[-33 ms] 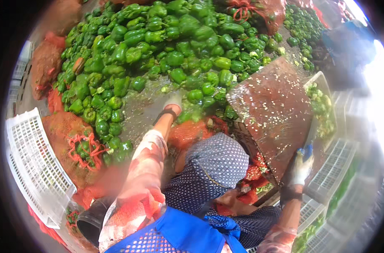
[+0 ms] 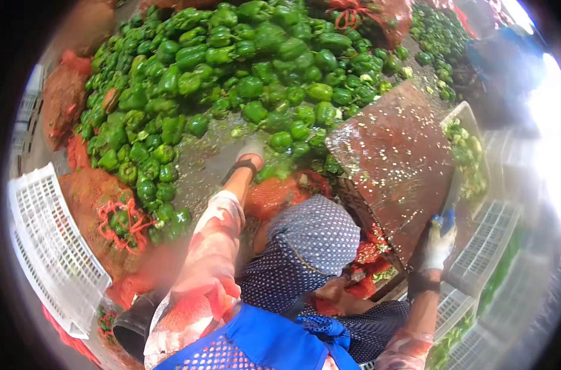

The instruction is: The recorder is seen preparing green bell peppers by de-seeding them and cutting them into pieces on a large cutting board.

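Observation:
My left hand (image 2: 251, 152), in a pale glove, reaches down to the bare ground beside the heap of green bell peppers (image 2: 231, 68). Its fingers are smeared and partly lost against the grey floor, so I cannot make out anything in them. Over the right edge of a wet brown board (image 2: 397, 166), my right hand (image 2: 439, 248) is closed in a whitish glove. It grips the blue handle of a knife (image 2: 455, 188), whose long grey blade points away from me. Pale chopped bits and seeds are scattered on the board.
A white plastic crate (image 2: 55, 246) stands at left, near an orange mesh sack (image 2: 89, 203) of peppers. Beyond the board's right edge sits a pale bin (image 2: 485, 145) of light green scraps. More white crates (image 2: 487, 243) lie at right. A person in blue (image 2: 508, 65) is at far right.
The whole view has shifted slightly, with the peppers and board a little further left and up. Both hands keep nearly the same places.

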The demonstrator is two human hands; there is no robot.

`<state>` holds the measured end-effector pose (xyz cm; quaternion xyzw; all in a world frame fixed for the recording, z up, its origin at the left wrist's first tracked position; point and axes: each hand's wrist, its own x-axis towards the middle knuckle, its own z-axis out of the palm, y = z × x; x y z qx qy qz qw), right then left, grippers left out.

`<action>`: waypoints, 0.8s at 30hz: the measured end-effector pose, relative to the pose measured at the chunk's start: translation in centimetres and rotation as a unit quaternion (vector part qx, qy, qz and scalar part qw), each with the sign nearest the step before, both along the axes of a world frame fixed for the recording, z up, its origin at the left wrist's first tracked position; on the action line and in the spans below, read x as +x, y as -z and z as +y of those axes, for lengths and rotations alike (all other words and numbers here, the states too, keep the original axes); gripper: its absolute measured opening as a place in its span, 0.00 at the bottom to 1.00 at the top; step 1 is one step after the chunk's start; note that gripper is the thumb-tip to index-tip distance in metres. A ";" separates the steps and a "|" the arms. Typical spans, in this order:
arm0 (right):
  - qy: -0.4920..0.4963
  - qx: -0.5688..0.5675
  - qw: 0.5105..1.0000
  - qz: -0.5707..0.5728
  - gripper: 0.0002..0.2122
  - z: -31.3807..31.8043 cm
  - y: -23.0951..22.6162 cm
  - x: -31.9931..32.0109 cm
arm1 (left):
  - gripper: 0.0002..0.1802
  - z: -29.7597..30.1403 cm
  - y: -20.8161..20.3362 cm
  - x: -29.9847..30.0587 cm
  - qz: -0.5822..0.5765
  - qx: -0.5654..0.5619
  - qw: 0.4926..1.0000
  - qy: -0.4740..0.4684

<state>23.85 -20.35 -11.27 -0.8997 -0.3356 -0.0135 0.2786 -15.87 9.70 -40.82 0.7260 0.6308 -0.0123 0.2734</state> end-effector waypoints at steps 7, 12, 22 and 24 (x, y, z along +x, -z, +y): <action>-0.008 -0.066 0.997 -0.050 0.25 0.7 -0.7 -0.5 | 0.32 1.7 -1.4 -1.1 0.125 -0.043 0.982 0.133; 0.046 -0.145 0.979 -0.137 0.30 -1.7 -1.1 1.8 | 0.30 0.3 -4.7 4.0 0.118 -0.066 0.976 0.171; 0.030 -0.107 0.991 -0.079 0.27 0.2 -2.5 -0.2 | 0.15 4.8 -15.7 0.1 -0.641 -0.299 0.694 -0.138; 0.039 -0.111 0.990 -0.081 0.27 0.0 -2.8 -0.1 | 0.17 4.5 -27.4 7.5 -0.720 -0.202 0.663 0.029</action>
